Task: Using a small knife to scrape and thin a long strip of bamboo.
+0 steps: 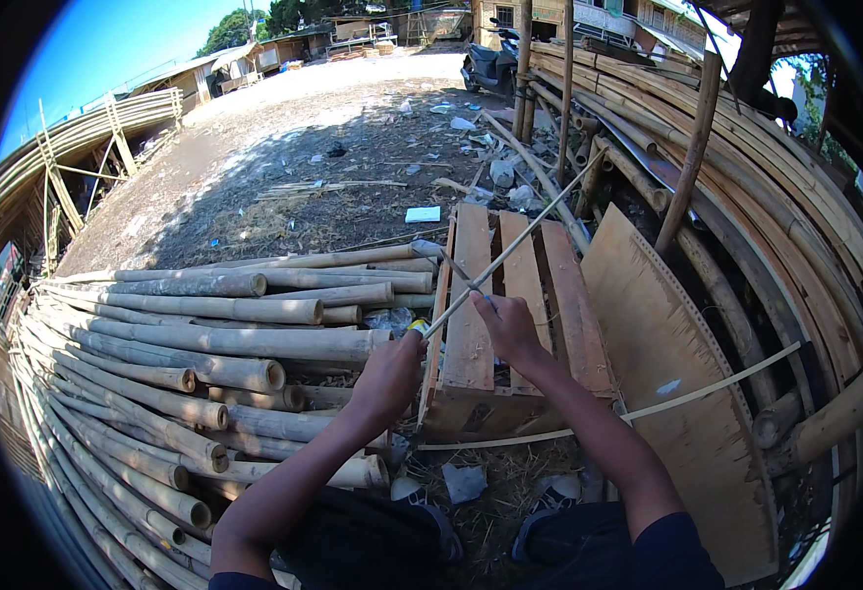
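A thin bamboo strip [522, 236] slants from my left hand up and away to the right, across the top of a slatted wooden crate [472, 334]. My left hand [392, 372] is closed round the strip's near end, at the crate's left edge. Over the crate, my right hand [510, 329] is closed on the handle of a knife [459, 271]. Its blade points up to the left and crosses the strip. Most of the handle is hidden by my fingers.
Bamboo poles [225, 340] lie stacked at the left. A plywood sheet [667, 393] leans at the right, near long stacked bamboo [746, 187] and an upright post [689, 157]. Another thin strip [712, 385] crosses low before the crate. A motorbike [492, 67] stands far back.
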### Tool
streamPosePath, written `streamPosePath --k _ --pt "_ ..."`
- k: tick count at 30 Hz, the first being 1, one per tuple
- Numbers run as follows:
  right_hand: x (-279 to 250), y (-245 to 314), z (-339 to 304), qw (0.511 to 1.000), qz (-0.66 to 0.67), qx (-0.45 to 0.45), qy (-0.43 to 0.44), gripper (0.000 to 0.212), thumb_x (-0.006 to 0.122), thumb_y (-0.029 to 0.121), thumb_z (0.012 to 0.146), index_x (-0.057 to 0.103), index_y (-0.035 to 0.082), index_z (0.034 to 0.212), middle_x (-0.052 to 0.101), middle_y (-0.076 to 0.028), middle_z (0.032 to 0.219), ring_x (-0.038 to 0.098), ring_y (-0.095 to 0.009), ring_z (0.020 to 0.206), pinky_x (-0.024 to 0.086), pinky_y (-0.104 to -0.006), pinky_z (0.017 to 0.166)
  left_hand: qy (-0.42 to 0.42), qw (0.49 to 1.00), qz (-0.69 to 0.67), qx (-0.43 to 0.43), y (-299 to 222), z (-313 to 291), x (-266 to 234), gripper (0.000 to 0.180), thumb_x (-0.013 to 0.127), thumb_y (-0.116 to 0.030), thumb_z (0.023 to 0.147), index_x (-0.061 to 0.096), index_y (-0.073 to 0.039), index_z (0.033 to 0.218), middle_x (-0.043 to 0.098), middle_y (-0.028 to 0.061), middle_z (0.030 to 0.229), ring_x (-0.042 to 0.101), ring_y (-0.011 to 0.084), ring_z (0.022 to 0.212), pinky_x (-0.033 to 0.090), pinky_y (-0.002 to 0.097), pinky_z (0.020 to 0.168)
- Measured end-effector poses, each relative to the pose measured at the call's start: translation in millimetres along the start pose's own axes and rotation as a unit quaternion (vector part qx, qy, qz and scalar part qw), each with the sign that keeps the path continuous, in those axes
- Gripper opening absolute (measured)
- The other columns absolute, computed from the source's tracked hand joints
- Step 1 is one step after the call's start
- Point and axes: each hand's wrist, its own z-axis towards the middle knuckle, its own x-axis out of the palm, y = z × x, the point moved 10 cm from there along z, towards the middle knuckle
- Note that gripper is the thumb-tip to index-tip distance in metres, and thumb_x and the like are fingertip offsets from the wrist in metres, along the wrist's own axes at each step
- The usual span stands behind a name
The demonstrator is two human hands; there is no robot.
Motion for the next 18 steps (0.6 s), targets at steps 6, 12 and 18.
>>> streamPosePath --k 6,12,18 --pt "2.2 -12.1 2.8 0.999 0.032 -0.029 -0.028 0.063 0.042 0.049 0.096 0.053 0.003 0.056 0.046 -0.018 0.046 0.054 -0.035 0.046 0.042 -0.0452 0.049 0.012 1.0 -0.003 -0.007 2.4 -5.4 3.6 0.012 0.047 -0.002 0.088 0.055 0.003 0.095 0.062 0.0246 0.078 0.058 0.0441 0.076 0.043 0.0539 0.071" --pt "-35.3 -49.8 25.0 0.993 0.034 0.059 -0.094 0.058 0.044 0.042 0.097 0.049 -0.003 0.06 0.042 -0.017 0.046 0.049 -0.032 0.043 0.037 -0.0417 0.047 -0.018 0.999 -0.044 0.018 2.2 -5.8 -3.6 0.011 0.046 -0.004 0.09 0.054 0.003 0.093 0.061 0.0237 0.077 0.059 0.0437 0.077 0.042 0.0536 0.07" --pt "18.3 10.2 -15.0 0.992 0.082 -0.093 0.008 0.059 0.046 0.043 0.096 0.053 -0.001 0.058 0.045 -0.02 0.047 0.053 -0.035 0.045 0.039 -0.0425 0.047 0.003 1.0 -0.021 -0.002 5.7 -2.6 -3.9 0.009 0.046 -0.002 0.087 0.052 0.002 0.094 0.06 0.0236 0.075 0.057 0.0444 0.074 0.04 0.0551 0.067"
